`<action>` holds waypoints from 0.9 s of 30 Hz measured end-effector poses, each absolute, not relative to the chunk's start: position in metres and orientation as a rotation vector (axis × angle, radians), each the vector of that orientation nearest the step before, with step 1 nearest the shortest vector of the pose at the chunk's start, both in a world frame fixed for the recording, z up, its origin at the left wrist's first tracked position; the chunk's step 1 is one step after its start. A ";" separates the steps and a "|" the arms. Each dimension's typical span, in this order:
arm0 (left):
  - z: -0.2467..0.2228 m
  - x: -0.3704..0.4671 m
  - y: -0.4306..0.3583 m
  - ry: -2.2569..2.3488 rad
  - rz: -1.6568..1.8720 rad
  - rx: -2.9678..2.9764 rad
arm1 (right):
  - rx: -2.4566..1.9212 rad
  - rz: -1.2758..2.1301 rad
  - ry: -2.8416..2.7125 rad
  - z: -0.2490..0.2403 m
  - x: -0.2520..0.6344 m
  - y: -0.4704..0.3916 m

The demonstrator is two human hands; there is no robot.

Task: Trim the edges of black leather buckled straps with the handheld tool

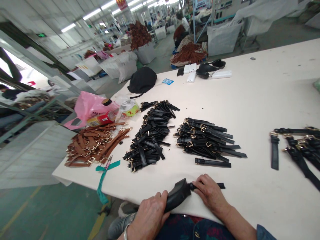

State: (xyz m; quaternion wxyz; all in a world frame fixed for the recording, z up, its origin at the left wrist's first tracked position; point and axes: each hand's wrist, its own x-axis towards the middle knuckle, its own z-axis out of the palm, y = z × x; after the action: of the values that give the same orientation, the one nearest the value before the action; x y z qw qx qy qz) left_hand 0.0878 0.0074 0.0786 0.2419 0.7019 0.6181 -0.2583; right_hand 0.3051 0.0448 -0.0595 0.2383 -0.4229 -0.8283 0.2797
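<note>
My left hand (152, 213) is wrapped round the handle of a black hand tool (178, 195) at the table's front edge. Its blunt front end meets a short black strap (221, 185), which my right hand (208, 193) pinches with closed fingers. The strap's end sticks out to the right of that hand. Just beyond lies a single black buckle strap (212, 162), in front of a pile of black buckle straps (207, 138). A second pile of black straps (150, 136) is to its left. What lies between the tool's tip and my fingertips is partly hidden.
Brown straps with rings (97, 143) cover the left corner, near scissors (108, 163) with teal ribbon (101, 186). Behind are a pink bag (90, 106), a black cap (142, 80) and white devices (191, 77). More black straps (302, 143) lie at right.
</note>
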 end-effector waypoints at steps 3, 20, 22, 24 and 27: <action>0.081 0.085 0.006 1.693 -0.709 1.913 | -1.142 0.745 -2.269 -0.061 0.305 0.045; 0.077 0.094 0.007 1.706 -0.674 1.930 | -1.153 0.751 -2.240 -0.059 0.306 0.044; 0.076 0.094 0.009 1.717 -0.665 1.937 | -1.164 0.752 -2.247 -0.057 0.306 0.044; 0.075 0.087 0.011 1.738 -0.657 1.935 | -1.166 0.739 -2.256 -0.057 0.306 0.044; 0.077 0.073 0.013 1.800 -0.664 1.914 | -1.157 0.724 -2.271 -0.056 0.306 0.044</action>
State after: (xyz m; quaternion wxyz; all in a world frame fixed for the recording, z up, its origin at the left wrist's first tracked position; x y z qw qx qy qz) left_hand 0.0733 0.0130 0.0769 0.2139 0.6900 0.6488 -0.2393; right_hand 0.3058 0.0445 -0.0565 0.2438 -0.4234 -0.8313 0.2650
